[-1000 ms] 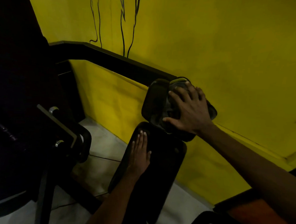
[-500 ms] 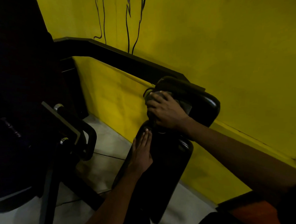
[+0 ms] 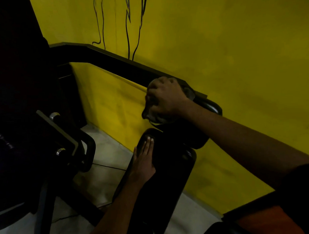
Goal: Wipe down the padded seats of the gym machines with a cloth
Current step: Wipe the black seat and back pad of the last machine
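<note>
clutched in the right hand (image 3: 165,98), cloth (image 3: 189,92) is pressed on upper pad (image 3: 210,107), lower pad (image 3: 167,180) braced by flat left hand (image 3: 143,163).

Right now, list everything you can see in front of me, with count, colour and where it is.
upper pad: one, black, at the frame bar's end, under the cloth
long pad: one, black, just below the upper pad
cloth: one, grey, bunched on the upper pad
frame bar: one, black, along the wall
wall: one, yellow, black drawn lines, behind everything
floor: one, grey, lower left
machine: one, black, two chrome knobs, left
orange surface: one, orange, bottom right corner
left hand: one, flat on the long pad's left edge
right hand: one, fingers curled round the cloth on the upper pad
</note>
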{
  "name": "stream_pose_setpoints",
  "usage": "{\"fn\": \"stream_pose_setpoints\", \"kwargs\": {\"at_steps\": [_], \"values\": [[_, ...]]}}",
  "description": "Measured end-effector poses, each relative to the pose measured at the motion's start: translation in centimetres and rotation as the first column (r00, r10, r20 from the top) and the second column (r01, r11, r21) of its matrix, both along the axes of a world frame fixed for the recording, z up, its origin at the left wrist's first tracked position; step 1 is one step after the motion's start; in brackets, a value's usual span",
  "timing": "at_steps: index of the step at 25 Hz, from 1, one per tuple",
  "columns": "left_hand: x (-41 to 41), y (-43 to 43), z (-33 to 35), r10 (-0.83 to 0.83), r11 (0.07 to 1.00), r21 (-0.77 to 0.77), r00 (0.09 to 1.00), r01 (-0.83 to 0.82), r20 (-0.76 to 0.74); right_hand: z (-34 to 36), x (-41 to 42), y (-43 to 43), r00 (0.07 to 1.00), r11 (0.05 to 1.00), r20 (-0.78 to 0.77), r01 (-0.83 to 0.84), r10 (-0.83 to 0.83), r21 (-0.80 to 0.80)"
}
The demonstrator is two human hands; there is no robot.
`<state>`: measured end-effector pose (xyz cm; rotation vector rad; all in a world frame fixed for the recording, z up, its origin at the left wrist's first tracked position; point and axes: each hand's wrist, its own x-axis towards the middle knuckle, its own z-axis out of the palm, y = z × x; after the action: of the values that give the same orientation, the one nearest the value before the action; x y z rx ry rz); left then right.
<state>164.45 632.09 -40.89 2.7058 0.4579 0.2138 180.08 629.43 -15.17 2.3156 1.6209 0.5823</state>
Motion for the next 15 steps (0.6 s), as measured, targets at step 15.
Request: {"fn": "stream_pose_setpoints", "kwargs": {"at_steps": [15], "values": [[7.6, 6.4, 18.7, -0.172, 0.944, -0.154, 0.835, 0.291, 0.523, -7.3, 0.0, -14.2, 0.975, 0.650, -0.156, 0.222, -0.158, 0.727]]}}
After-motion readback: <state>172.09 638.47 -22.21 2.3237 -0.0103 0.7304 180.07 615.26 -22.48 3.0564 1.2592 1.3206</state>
